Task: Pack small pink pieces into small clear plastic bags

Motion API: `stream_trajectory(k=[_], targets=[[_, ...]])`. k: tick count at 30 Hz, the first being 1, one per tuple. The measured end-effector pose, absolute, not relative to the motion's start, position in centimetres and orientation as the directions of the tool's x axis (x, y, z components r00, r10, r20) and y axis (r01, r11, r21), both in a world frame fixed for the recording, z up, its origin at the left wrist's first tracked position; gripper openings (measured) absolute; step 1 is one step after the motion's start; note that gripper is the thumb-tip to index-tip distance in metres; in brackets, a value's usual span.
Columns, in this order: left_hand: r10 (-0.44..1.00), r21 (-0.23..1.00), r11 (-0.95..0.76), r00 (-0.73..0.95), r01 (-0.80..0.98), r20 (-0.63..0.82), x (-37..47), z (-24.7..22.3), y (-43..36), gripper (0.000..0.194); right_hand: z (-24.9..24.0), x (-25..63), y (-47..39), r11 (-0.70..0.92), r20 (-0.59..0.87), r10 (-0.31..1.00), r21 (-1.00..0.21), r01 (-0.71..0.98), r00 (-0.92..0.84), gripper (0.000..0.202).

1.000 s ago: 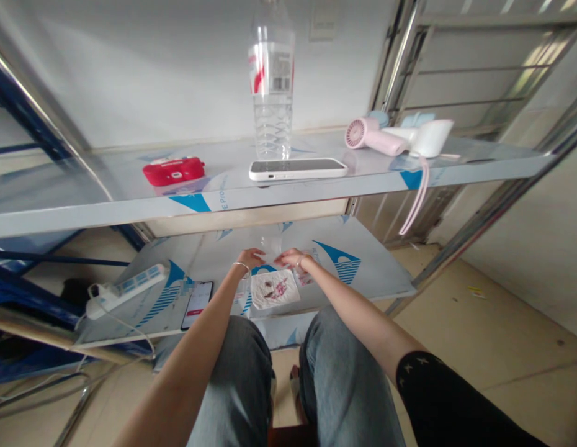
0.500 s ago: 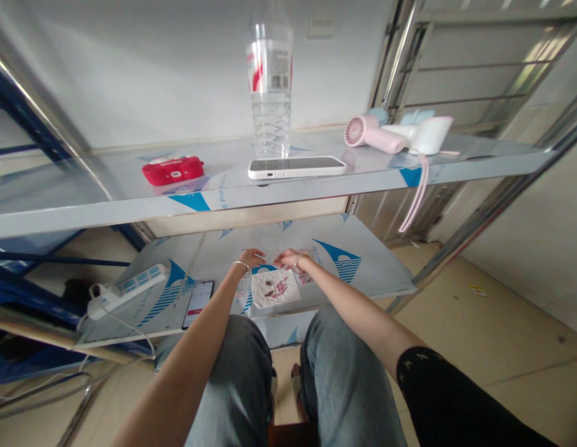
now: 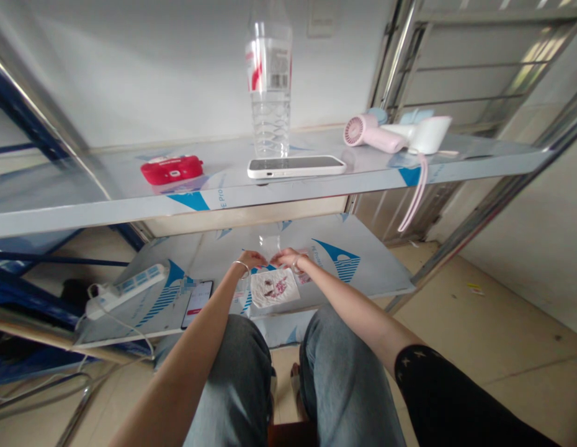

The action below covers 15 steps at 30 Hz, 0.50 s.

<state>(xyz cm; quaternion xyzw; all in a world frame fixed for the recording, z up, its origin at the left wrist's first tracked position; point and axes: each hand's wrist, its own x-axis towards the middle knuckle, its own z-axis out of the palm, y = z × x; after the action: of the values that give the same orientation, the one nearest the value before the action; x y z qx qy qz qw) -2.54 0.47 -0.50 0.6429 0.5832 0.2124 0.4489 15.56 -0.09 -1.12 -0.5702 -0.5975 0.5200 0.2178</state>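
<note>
My left hand [image 3: 252, 258] and my right hand [image 3: 285, 257] are close together over the lower shelf, fingers pinched. Between them a small clear plastic bag [image 3: 269, 243] stands up from the fingertips, its glossy film catching light; both hands appear to grip its near edge. Just below the hands lies a white cloth piece [image 3: 275, 289] with a pink and dark printed picture. A packet with pink contents [image 3: 304, 273] is partly covered by my right wrist. Another small clear packet [image 3: 240, 289] shows beside my left wrist.
On the lower shelf [image 3: 372, 273], a phone [image 3: 198, 303] and a white power strip [image 3: 130, 290] with cables are to the left. The upper shelf [image 3: 311, 184] holds a red case [image 3: 172, 170], a water bottle [image 3: 270, 93], a white-edged phone [image 3: 296, 167] and a pink handheld fan [image 3: 375, 135].
The clear plastic now stands up visibly beyond my fingertips. My hands have drawn slightly closer together; the cloth piece and the other objects have stayed put.
</note>
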Motion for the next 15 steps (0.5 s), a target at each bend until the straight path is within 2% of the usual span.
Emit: stream_trajectory(k=[4, 15], targets=[[0.91, 0.831, 0.161, 0.245, 0.532, -0.333, -2.7, -0.9, 0.5, 0.007, -1.1, 15.4, -0.2, -0.171, -0.322, 0.908, -0.869, 0.463, -0.268, 0.015], [0.948, 0.792, 0.042, 0.227, 0.609, -0.225, -2.3, -0.1, -0.5, 0.005, 0.0, 15.2, -0.8, -0.156, -0.337, 0.903, -0.835, 0.527, -0.267, 0.01]])
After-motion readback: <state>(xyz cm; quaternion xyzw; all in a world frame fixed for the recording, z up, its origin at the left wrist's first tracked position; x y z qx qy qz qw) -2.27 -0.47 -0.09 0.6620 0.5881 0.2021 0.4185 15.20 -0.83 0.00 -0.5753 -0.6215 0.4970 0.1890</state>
